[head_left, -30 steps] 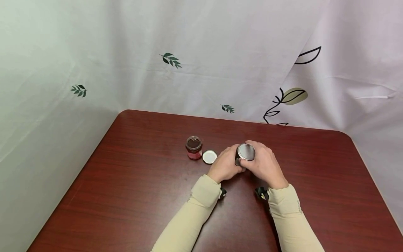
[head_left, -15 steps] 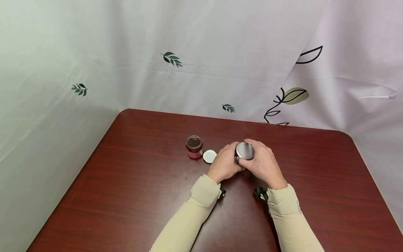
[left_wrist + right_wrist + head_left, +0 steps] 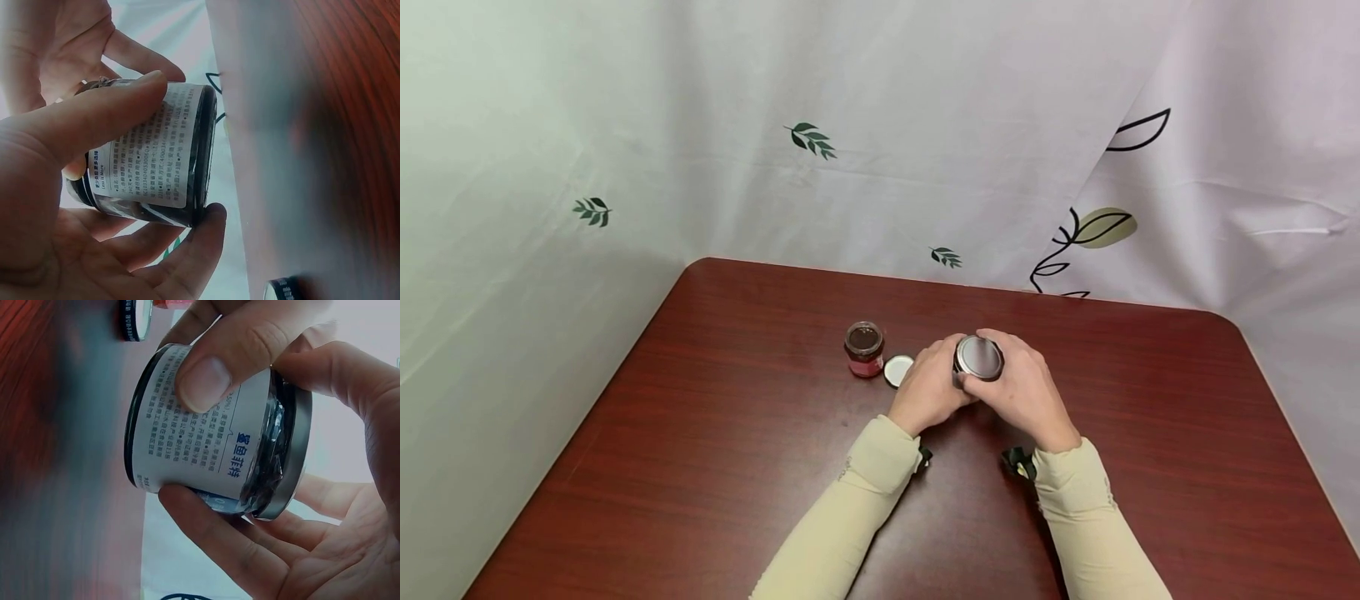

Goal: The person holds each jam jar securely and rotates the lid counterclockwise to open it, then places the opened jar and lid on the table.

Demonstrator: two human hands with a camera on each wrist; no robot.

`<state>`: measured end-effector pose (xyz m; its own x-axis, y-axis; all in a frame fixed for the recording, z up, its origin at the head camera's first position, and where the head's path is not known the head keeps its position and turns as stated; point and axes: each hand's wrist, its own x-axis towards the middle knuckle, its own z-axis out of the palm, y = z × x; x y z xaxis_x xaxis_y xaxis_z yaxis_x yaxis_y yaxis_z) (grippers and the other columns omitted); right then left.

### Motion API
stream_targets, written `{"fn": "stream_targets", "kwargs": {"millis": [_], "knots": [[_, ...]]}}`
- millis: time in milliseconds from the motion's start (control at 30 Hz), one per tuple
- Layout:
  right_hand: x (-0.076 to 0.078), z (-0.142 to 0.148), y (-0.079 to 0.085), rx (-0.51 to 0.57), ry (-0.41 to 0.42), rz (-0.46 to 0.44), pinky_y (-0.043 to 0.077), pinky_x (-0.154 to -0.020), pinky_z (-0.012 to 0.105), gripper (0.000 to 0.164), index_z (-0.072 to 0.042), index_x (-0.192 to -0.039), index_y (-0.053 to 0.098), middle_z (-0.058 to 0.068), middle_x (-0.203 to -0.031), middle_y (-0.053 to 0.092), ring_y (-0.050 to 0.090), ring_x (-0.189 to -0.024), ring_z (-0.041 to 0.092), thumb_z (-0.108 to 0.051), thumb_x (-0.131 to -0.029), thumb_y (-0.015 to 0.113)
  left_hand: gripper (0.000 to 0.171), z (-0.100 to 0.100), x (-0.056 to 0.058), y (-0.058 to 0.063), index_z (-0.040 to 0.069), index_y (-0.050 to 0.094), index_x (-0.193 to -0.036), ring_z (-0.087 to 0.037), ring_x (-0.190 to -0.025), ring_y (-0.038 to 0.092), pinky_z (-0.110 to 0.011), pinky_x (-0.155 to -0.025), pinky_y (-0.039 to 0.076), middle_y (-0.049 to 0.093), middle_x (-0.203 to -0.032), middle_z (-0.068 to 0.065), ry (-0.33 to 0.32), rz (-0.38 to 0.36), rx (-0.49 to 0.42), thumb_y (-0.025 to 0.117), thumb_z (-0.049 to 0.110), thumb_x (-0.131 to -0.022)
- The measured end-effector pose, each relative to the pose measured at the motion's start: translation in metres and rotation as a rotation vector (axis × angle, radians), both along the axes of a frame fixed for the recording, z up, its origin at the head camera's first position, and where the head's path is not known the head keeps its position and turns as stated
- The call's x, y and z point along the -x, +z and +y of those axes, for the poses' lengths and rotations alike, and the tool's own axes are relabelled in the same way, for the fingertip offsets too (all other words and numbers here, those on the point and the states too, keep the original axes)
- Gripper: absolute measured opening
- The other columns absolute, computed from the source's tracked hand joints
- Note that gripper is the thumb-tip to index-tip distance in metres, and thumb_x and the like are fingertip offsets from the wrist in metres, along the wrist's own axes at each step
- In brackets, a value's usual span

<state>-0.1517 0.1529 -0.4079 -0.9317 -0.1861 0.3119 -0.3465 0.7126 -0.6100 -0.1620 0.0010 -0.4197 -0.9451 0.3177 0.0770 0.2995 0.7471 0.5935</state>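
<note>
Both hands hold a dark glass jar above the table. It has a silver lid and a white printed label. My left hand grips the body, its thumb pressed on the label. From the other side, my right hand curls round the lid end, with one finger reaching along the body. Crinkled clear film shows at the neck in the right wrist view. Left of the hands stands a lidless jar with dark contents. Beside it lies a loose lid, white inside up, partly covered by the left hand.
The reddish-brown wooden table has rounded far corners. White fabric with leaf prints hangs behind it and along the sides. Dark straps show at the wrists.
Both hands and the held jar have shifted slightly left. The left hand now covers more of the loose lid. The lidless jar stays where it was.
</note>
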Motion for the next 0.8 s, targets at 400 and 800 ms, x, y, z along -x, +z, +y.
{"fn": "stream_targets", "kwargs": {"millis": [400,800], "knots": [[-0.001,-0.0052,-0.0012,-0.003,0.004,0.038,0.045,-0.083,0.041,0.063,-0.004,-0.122,0.056,0.011,-0.114,0.06,0.056,-0.101,0.025,-0.027,-0.068,0.08,0.07,-0.0066,-0.0017,0.0014,0.016,0.045,-0.132,-0.021,-0.109,0.051,-0.036,-0.091,0.042,0.055,-0.119,-0.003,0.008,0.01,-0.012,0.078,0.027,-0.071],[-0.0028,-0.007,0.002,0.025,-0.039,-0.006,0.045,-0.082,0.041,0.063,-0.007,-0.126,0.054,0.011,-0.116,0.058,0.056,-0.101,0.024,-0.029,-0.072,0.076,0.074,-0.0074,-0.0019,0.0014,0.014,0.044,-0.135,-0.023,-0.111,0.049,-0.035,-0.092,0.041,0.052,-0.126,-0.004,-0.006,0.072,-0.002,0.078,0.03,-0.072]]}}
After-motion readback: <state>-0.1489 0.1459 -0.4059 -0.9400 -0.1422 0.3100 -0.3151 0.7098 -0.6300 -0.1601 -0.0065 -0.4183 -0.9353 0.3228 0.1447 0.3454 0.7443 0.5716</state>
